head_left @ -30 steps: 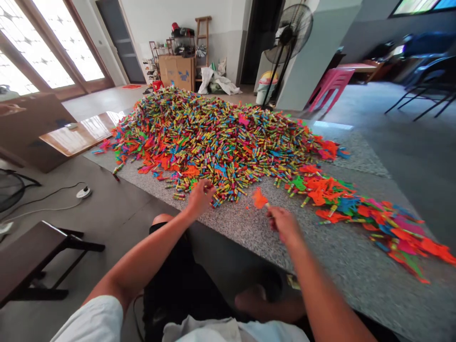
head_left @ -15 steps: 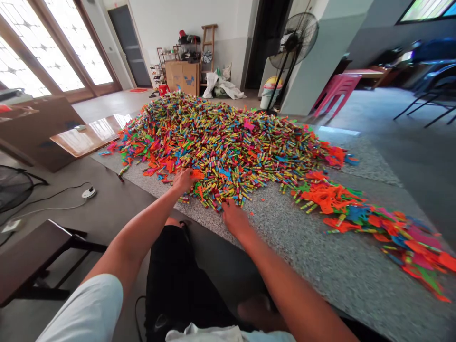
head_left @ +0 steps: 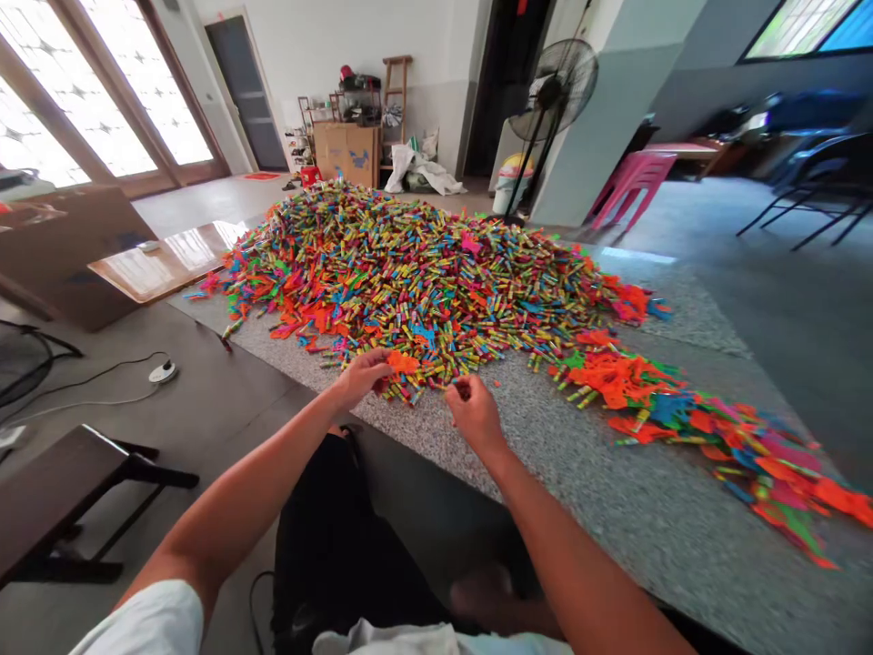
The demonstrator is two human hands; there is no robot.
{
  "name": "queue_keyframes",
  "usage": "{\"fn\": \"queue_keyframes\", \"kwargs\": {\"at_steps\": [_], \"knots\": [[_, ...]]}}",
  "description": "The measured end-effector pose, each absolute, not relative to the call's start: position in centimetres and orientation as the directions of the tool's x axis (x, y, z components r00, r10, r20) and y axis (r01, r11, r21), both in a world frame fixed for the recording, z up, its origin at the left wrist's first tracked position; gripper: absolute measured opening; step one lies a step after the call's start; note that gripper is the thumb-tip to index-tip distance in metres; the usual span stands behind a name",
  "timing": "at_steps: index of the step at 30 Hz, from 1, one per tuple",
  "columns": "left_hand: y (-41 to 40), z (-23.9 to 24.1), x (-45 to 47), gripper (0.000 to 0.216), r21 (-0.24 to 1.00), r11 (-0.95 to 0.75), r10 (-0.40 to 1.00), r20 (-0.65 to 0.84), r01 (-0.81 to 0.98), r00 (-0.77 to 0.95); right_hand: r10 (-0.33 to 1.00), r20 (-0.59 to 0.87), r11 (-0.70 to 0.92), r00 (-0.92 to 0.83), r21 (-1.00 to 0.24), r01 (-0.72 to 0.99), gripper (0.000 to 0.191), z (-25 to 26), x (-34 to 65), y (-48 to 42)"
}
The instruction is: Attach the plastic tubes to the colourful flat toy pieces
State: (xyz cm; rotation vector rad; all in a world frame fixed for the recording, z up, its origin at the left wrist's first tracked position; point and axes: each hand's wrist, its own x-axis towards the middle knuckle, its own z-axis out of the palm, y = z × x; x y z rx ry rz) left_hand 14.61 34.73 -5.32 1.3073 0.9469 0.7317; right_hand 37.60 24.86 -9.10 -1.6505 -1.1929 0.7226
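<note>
Near edge: lap and legs mostly cut off under the tabletop [head_left: 614,509]. Left hand [head_left: 363,375] at the near rim of the heap, grip pinching an orange piece [head_left: 404,363]; its shape is partly covered by the fingers. Right hand [head_left: 476,417] just right of it, seen from the back, fingers curled in; can't tell if that grip pinches anything. Beyond: heap of small coloured tubes [head_left: 423,264], too small to make out singly. Right: strip of flat coloured pieces [head_left: 682,409], blurred at the far-right end. Far: standing fan [head_left: 556,82].
</note>
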Motion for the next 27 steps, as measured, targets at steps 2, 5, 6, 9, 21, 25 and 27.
{"fn": "queue_keyframes", "kwargs": {"at_steps": [2,5,6,9,21,25,27], "knots": [[32.9,-4.8,15.4,0.041,0.985,0.147,0.792,-0.172,0.091,0.585,0.931,-0.021,-0.016,0.366,-1.0,-0.015,0.022,-8.1,38.1,24.0],[31.1,-3.6,16.9,0.038,0.986,0.077,0.687,-0.158,0.146,0.709,0.956,-0.031,0.059,0.29,-0.954,-0.295,0.027,-6.5,38.6,22.7],[30.7,-3.1,17.5,0.035,0.987,0.028,0.67,-0.136,0.158,0.729,0.963,-0.021,0.069,0.268,-0.944,-0.322,0.028,-6.1,38.6,22.2],[30.0,-1.9,18.7,0.034,0.979,-0.107,0.645,-0.064,0.173,0.762,0.975,-0.01,0.067,0.22,-0.938,-0.341,0.027,-5.5,38.6,21.2],[29.5,-1.8,19.2,0.039,0.942,-0.207,0.555,-0.108,0.262,0.825,0.997,-0.001,0.018,0.078,-0.971,-0.237,0.027,-5.9,40.3,19.0],[29.8,-1.6,19.1,0.041,0.902,-0.238,0.56,-0.177,0.361,0.809,0.998,0.03,0.036,0.049,-0.992,-0.121,0.026,-5.9,41.0,19.0],[29.3,-1.3,19.1,0.043,0.896,-0.241,0.533,-0.199,0.372,0.822,0.999,0.013,0.017,0.047,-0.996,-0.087,0.026,-5.5,41.2,18.4]]}}
